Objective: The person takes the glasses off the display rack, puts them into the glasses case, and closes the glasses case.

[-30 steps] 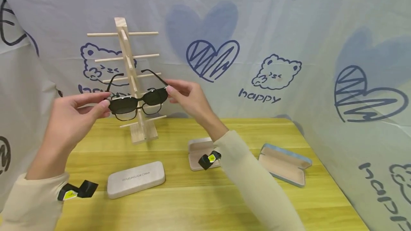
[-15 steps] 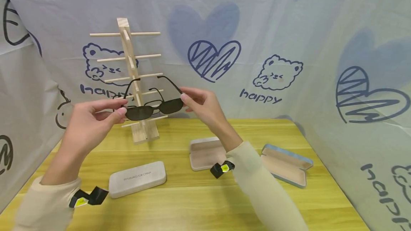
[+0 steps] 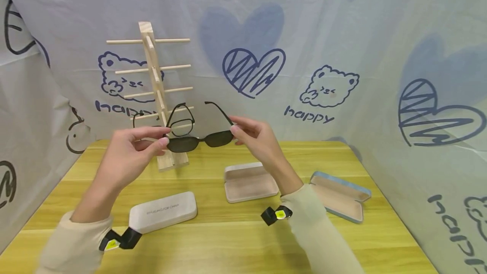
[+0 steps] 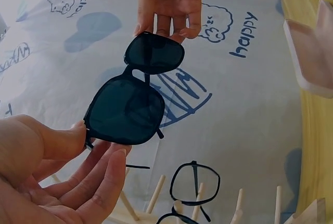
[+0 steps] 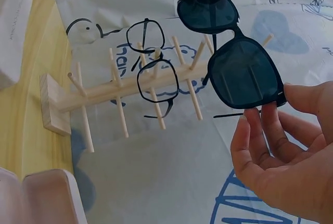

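Note:
Dark-lensed sunglasses [image 3: 218, 139] are held up in front of the wooden display rack [image 3: 152, 60], their temples unfolded and pointing away. My left hand [image 3: 131, 149] pinches them at the left hinge between thumb and fingers. At the opposite hinge my right hand [image 3: 258, 141] pinches the frame the same way. In the left wrist view both sunglasses lenses [image 4: 125, 110] show whole, with a hand at each end. A pair of clear-lensed, black-framed eyeglasses [image 5: 157, 81] hangs on a lower peg of the rack; the sunglasses and left hand partly cover it in the head view.
A closed white glasses case [image 3: 163, 211] lies at the front left of the wooden table [image 3: 228, 240]. An open white case [image 3: 251, 183] lies mid-table, and an open blue case [image 3: 340, 198] at the right, partly behind the right sleeve. Patterned cloth [image 3: 243, 24] stands behind.
Both hands have carried the sunglasses to the right and down, away from the rack's middle. The eyeglasses on the rack have come more into sight. The cases stay where they were.

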### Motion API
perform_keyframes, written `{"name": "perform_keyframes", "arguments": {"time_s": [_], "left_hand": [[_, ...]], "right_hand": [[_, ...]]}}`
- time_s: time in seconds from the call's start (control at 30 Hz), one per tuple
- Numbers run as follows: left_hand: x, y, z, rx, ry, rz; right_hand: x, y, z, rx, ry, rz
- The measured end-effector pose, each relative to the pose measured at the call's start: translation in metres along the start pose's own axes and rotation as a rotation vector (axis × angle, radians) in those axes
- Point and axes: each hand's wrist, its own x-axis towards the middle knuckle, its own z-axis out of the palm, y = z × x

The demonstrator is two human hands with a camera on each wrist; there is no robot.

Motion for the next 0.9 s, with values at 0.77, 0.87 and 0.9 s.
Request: {"name": "perform_keyframes", "arguments": {"time_s": [0.77, 0.87, 0.9], "left_hand": [[-0.011, -0.008, 0.049, -0.127, -0.095, -0.042], [-0.011, -0.01, 0.054, -0.139, -0.107, -0.046], [-0.011, -0.011, 0.056, -0.14, -0.112, -0.045]], "right_hand": [[-0.055, 0.035, -0.019, -0.051, 0.047, 0.048], [-0.059, 0.039, -0.02, -0.056, 0.06, 0.059], [-0.06, 0.041, -0.021, -0.059, 0.065, 0.063]]}}
